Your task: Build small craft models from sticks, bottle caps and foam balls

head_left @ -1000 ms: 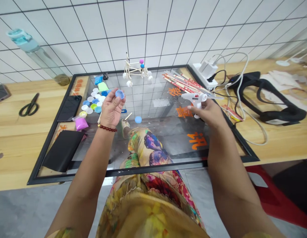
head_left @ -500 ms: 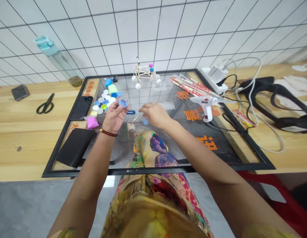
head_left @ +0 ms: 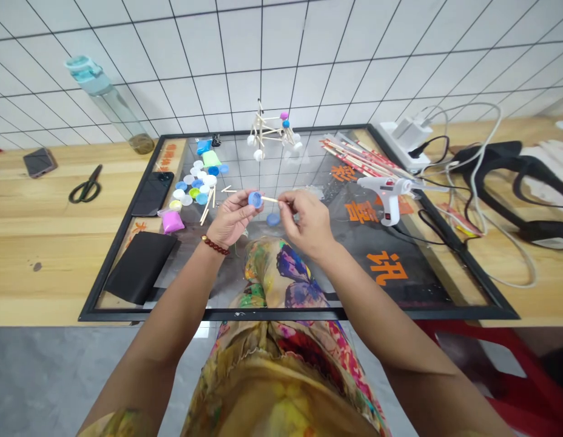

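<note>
Above a black-framed glass panel (head_left: 281,314), a blue cap (head_left: 255,199) is gripped at its edge by the left hand (head_left: 231,220), its hollow apparently left accessible. A pale wooden stick (head_left: 269,199) is pinched near one end by the right hand (head_left: 309,221), presumably for control of the other. The cap is round and shallow, the stick slim and straight; whether they are joined cannot be told.

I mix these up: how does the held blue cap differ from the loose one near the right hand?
The held cap is in the left hand; the loose cap lies on the glass. A wooden stick meets the held cap; none meets the loose cap. Both are blue.
</note>
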A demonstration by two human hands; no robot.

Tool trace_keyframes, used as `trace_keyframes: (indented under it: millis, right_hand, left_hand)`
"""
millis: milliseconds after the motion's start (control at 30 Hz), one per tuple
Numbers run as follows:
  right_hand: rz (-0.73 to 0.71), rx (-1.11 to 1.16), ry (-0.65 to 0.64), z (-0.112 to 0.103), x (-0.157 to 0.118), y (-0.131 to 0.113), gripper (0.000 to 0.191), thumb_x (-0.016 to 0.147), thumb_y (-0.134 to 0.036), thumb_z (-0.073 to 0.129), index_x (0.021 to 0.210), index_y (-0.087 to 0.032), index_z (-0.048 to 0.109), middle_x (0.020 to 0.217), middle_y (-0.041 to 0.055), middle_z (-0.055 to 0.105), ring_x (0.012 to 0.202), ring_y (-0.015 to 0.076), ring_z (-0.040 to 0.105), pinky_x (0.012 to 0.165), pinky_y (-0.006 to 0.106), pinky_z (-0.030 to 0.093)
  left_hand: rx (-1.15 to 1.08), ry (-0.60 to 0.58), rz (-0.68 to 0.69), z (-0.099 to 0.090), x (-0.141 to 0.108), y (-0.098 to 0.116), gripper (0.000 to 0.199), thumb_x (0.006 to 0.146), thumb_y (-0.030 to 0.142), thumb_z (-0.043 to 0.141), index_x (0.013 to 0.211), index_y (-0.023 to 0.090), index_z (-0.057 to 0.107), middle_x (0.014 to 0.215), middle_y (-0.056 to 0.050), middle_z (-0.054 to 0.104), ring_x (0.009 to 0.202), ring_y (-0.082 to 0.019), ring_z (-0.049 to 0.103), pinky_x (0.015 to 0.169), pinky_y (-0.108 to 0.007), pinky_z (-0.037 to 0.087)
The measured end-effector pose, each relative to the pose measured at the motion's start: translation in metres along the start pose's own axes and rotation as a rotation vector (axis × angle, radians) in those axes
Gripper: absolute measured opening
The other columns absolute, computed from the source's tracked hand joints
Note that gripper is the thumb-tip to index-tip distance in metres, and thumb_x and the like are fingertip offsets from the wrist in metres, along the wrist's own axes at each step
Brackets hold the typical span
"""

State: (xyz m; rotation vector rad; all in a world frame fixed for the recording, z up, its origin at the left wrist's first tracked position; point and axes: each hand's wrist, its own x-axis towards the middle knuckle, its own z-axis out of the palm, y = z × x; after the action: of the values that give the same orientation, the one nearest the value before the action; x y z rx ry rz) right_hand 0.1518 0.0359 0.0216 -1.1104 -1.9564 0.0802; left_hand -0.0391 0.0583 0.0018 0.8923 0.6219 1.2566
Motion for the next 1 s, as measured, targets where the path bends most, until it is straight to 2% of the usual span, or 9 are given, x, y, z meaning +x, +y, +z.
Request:
trace_keyframes:
  millis: [167,367,467,567,700,1000]
  right_hand:
    - [-0.031,-0.02,-0.022,-0.001,-0.001,0.001,0.026,0.101,-0.031,0.041,0.096,-0.023,0.065,0.084,0.008,0.067,0.083,0.0233,0.061,0.08,0.038,0.044]
    - [-0.061,-0.068,0.034,-0.006,0.0,0.007,0.026,0.103,-0.03,0.041,0.098,-0.022,0.065,0.085,0.0079,0.069,0.084,0.0229,0.062,0.079,0.037,0.044]
    - [-0.131,-0.095,0.087,-0.004,-0.001,0.008,0.024,0.103,-0.029,0.044,0.097,-0.021,0.065,0.083,0.0062,0.07,0.08,0.0212,0.061,0.076,0.035,0.043]
    - [-0.199,-0.134,0.109,-0.001,-0.002,0.009,0.021,0.102,-0.026,0.047,0.097,-0.02,0.066,0.082,0.0058,0.07,0.076,0.0209,0.06,0.073,0.035,0.041]
    - [-0.22,-0.158,0.084,0.001,-0.004,0.009,0.02,0.102,-0.025,0.047,0.098,-0.02,0.066,0.081,0.0057,0.069,0.076,0.0213,0.059,0.072,0.035,0.039]
    - [-0.258,-0.164,0.075,0.002,-0.004,0.009,0.019,0.101,-0.024,0.048,0.099,-0.019,0.066,0.081,0.006,0.069,0.076,0.0214,0.058,0.072,0.035,0.039]
  left_hand:
    - [0.009,-0.027,-0.046,0.002,-0.002,-0.008,0.041,0.061,0.026,0.094,0.098,0.02,0.078,0.096,-0.004,0.077,0.094,-0.018,0.071,0.099,-0.036,0.053]
    - [0.011,-0.038,-0.054,0.004,-0.002,-0.008,0.04,0.061,0.028,0.094,0.096,0.021,0.078,0.091,-0.003,0.077,0.086,-0.016,0.071,0.092,-0.033,0.055]
    - [0.014,-0.027,-0.054,0.003,-0.001,-0.009,0.041,0.06,0.028,0.095,0.096,0.021,0.078,0.089,-0.002,0.077,0.084,-0.015,0.07,0.09,-0.032,0.056]
    - [0.017,-0.022,-0.055,0.002,-0.001,-0.01,0.042,0.059,0.028,0.095,0.096,0.021,0.077,0.094,-0.003,0.078,0.087,-0.016,0.071,0.092,-0.033,0.055]
    - [0.026,-0.028,-0.056,0.003,-0.002,-0.011,0.042,0.059,0.029,0.095,0.096,0.021,0.077,0.099,-0.005,0.078,0.095,-0.018,0.072,0.095,-0.034,0.055]
    - [0.013,-0.039,-0.052,0.004,-0.001,-0.012,0.042,0.058,0.028,0.096,0.096,0.021,0.079,0.098,-0.004,0.079,0.091,-0.015,0.071,0.091,-0.03,0.056]
